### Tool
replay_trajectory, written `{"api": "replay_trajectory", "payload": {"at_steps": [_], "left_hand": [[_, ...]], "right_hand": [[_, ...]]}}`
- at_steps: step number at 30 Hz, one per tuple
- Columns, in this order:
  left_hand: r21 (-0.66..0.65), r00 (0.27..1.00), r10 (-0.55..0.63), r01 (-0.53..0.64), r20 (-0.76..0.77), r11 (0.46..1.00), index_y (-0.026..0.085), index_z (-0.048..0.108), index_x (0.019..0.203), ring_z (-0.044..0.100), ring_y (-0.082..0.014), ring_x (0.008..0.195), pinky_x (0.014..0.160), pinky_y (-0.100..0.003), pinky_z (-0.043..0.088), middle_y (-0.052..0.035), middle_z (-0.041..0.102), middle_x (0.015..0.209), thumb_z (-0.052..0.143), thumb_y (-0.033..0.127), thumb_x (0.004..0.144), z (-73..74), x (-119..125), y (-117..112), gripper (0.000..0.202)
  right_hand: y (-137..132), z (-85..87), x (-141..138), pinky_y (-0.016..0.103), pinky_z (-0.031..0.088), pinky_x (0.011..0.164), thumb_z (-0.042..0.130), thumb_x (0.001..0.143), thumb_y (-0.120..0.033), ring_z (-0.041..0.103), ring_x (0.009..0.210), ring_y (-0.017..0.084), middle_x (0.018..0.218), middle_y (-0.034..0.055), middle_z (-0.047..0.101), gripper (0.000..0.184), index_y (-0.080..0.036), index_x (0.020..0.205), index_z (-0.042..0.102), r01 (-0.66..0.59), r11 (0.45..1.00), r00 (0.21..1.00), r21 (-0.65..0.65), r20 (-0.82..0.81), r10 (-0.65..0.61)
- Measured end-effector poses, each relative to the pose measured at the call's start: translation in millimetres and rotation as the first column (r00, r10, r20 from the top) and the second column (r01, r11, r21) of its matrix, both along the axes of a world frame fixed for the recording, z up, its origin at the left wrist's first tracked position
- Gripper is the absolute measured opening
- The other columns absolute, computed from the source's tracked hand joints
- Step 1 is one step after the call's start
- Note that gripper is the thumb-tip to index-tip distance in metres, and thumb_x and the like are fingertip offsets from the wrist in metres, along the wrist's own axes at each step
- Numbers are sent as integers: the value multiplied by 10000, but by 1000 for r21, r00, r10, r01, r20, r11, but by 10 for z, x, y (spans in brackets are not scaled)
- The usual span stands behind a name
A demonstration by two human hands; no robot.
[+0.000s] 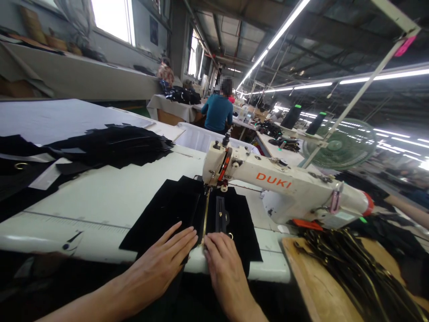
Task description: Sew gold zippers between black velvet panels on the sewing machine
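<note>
A black fabric piece (167,210) lies on the sewing machine table, under the head of a white sewing machine (248,172). A gold-toothed zipper (205,214) runs down its middle from the needle area toward me. My left hand (164,257) rests flat on the fabric left of the zipper, fingers stretched out. On the other side my right hand (223,261) has its fingers bent and close together, gripping the fabric beside the zipper's near end; its fingertips are partly hidden. A black zipped pocket strip (220,212) and a small metal ring (230,235) show just beyond it.
Stacked black fabric pieces (114,145) lie at the left. Gold-edged black zippers (362,268) cover a wooden board (308,273) at the right. Beyond stand black thread cones (291,117), a green fan (338,143) and a seated person (217,112). Another person's arm (407,210) reaches in at right.
</note>
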State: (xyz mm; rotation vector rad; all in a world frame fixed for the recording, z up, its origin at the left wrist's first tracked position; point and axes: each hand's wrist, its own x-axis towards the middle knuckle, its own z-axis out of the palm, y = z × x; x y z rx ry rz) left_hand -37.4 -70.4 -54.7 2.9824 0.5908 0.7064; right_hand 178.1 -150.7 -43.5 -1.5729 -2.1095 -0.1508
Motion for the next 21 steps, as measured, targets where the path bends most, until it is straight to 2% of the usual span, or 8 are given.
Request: {"api": "replay_trajectory", "payload": {"at_steps": [5, 8, 12, 15, 18, 21], "left_hand": [[64, 998, -9, 13, -54, 998, 130, 430, 1505, 435, -241, 1422, 1240, -464, 261, -111, 486, 1522, 399, -18, 924, 2, 48, -14, 601], [125, 999, -7, 13, -49, 992, 119, 461, 1480, 456, -235, 1407, 1227, -461, 295, -112, 514, 1499, 392, -29, 917, -19, 66, -17, 586], [162, 999, -4, 11, -48, 987, 116, 476, 1468, 454, -227, 1407, 1210, -445, 332, -101, 511, 1505, 374, -45, 908, -76, 62, -7, 592], [129, 998, 0, 9, -69, 992, 137, 446, 1496, 442, -223, 1416, 1202, -420, 352, -86, 474, 1536, 387, -36, 906, -102, 47, 3, 618], [77, 1000, -7, 8, -20, 997, 153, 438, 1507, 462, -227, 1402, 1188, -402, 378, -81, 490, 1524, 397, -36, 892, -89, 38, 12, 645], [-4, 1000, -16, 16, 21, 1000, 185, 439, 1509, 488, -209, 1381, 1184, -382, 385, -62, 506, 1514, 404, -24, 906, -61, 23, 27, 640]], "right_hand": [[23, -13, 11, 461, 398, 1167, 414, 895, 48, 570, 1210, 250, 1272, 99, 623, 522, -147, 1365, 532, -57, 998, 991, 17, 120, 55], [55, -4, 11, 483, 379, 1178, 429, 888, 51, 568, 1194, 260, 1258, 106, 623, 511, -120, 1358, 531, -94, 995, 990, 12, 110, 92], [94, 31, 21, 492, 406, 1151, 509, 939, -26, 605, 1089, 230, 1171, 60, 650, 388, -189, 1283, 582, -97, 995, 992, -19, -89, 95], [97, 71, 38, 480, 435, 1122, 589, 928, -75, 582, 1129, 233, 1204, 60, 627, 396, -221, 1296, 576, -87, 993, 965, -73, -255, 66], [89, 102, 38, 488, 438, 1110, 592, 905, -57, 556, 1168, 249, 1222, 73, 610, 447, -225, 1318, 575, -96, 991, 955, -96, -291, 64], [94, 105, 20, 513, 394, 1136, 573, 915, -38, 586, 1107, 230, 1161, 60, 634, 409, -226, 1278, 604, -109, 991, 954, -74, -289, 83]]}}
